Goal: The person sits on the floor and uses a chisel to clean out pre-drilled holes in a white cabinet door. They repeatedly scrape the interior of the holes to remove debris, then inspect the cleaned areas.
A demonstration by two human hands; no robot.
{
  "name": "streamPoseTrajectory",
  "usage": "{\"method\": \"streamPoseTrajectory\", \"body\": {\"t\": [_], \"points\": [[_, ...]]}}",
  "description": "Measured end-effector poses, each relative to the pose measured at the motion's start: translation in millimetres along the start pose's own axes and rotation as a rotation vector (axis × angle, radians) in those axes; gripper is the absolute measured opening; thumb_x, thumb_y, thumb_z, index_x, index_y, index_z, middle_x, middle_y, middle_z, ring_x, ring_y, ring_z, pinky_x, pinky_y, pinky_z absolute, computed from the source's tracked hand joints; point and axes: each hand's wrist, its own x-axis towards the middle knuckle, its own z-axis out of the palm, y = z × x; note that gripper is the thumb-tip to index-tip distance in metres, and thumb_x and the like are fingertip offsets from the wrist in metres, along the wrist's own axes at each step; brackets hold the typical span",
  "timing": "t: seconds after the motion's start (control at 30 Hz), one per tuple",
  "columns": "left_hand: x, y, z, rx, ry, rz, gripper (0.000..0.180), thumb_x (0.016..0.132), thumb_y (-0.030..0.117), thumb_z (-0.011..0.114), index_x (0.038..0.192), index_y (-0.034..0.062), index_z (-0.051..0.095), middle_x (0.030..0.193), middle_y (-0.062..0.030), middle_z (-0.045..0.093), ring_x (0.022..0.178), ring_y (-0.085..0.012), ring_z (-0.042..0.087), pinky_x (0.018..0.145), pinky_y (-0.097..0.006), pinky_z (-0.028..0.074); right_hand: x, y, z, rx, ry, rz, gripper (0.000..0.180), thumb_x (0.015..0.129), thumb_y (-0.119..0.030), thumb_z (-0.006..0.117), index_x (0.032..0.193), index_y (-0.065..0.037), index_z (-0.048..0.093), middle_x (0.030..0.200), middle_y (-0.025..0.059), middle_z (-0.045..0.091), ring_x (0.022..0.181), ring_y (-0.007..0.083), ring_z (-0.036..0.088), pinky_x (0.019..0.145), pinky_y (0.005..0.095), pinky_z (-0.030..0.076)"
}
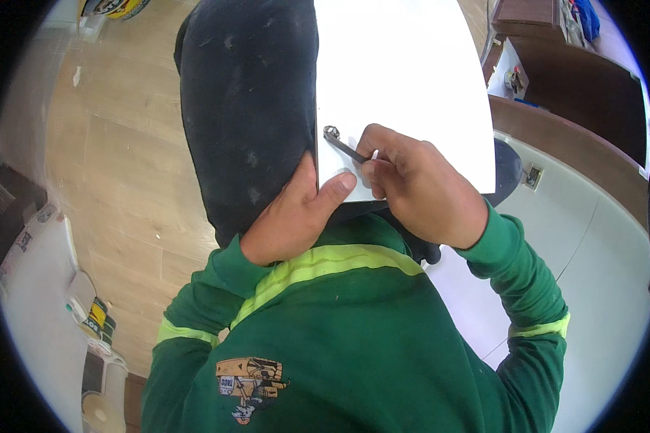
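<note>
A white flat panel rests on my black-trousered thigh. My left hand grips the panel's near left edge, thumb pressed on its white face. My right hand is closed on a small dark wrench. The wrench's round head sits on a small metal fitting close to the panel's left edge. Green sleeves with yellow-green stripes cover both forearms.
Wooden floor spreads to the left. A white surface with a small socket lies at right, beside a curved brown counter. White boxes and small containers stand at lower left.
</note>
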Motion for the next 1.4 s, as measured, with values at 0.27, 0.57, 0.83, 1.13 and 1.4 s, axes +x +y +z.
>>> {"method": "streamPoseTrajectory", "body": {"t": [0.27, 0.57, 0.83, 1.13, 1.4], "points": [[-4, 10, 2, -0.028, 0.009, -0.005, 0.056, 0.114, 0.042, 0.054, 0.144, -0.0056, 0.046, 0.13, -0.0195, 0.062, 0.121, -0.0227, 0.058, 0.112, -0.04, 0.046, -2, -1, -13, -0.112, -0.047, -0.023, 0.009, 0.104, -0.006, 0.061, 0.11, -0.001, 0.063, 0.073, 0.0254, 0.066, 0.069, 0.0453, 0.068, 0.065, 0.0511, 0.051], [-5, 12, 3, -0.002, -0.011, -0.011, 0.06, 0.114, 0.044, 0.053, 0.147, -0.0054, 0.044, 0.133, -0.0206, 0.061, 0.124, -0.0255, 0.057, 0.115, -0.041, 0.043, 1, -6, -14, -0.169, -0.062, -0.017, 0.01, 0.103, -0.006, 0.061, 0.112, -0.001, 0.065, 0.078, 0.027, 0.069, 0.074, 0.0479, 0.071, 0.067, 0.0525, 0.052], [0, 7, 1, 0.011, -0.015, -0.018, 0.057, 0.114, 0.04, 0.053, 0.147, -0.005, 0.043, 0.135, -0.0202, 0.06, 0.126, -0.0245, 0.056, 0.115, -0.041, 0.043, 10, 4, -18, 0.056, -0.137, 0.078, 0.012, 0.103, -0.006, 0.061, 0.114, -0.001, 0.066, 0.077, 0.0222, 0.068, 0.068, 0.0379, 0.068, 0.066, 0.0472, 0.051], [-3, 13, 0, 0.012, -0.027, -0.054, 0.061, 0.114, 0.044, 0.052, 0.151, -0.0042, 0.041, 0.137, -0.0207, 0.059, 0.128, -0.0249, 0.056, 0.116, -0.041, 0.043, 12, 2, -30, -0.15, -0.162, -0.028, 0.009, 0.106, -0.004, 0.06, 0.112, -0.001, 0.064, 0.076, 0.0194, 0.066, 0.067, 0.0343, 0.065, 0.066, 0.0455, 0.05], [0, 14, 1, 0.036, -0.032, -0.035, 0.064, 0.114, 0.044, 0.052, 0.153, -0.0047, 0.039, 0.139, -0.0215, 0.057, 0.131, -0.0264, 0.054, 0.118, -0.042, 0.04, 9, 5, -13, -0.066, -0.08, -0.028, 0.008, 0.109, -0.001, 0.054, 0.104, -0.001, 0.06, 0.073, 0.0084, 0.058, 0.065, 0.0188, 0.057, 0.064, 0.036, 0.046]]}}
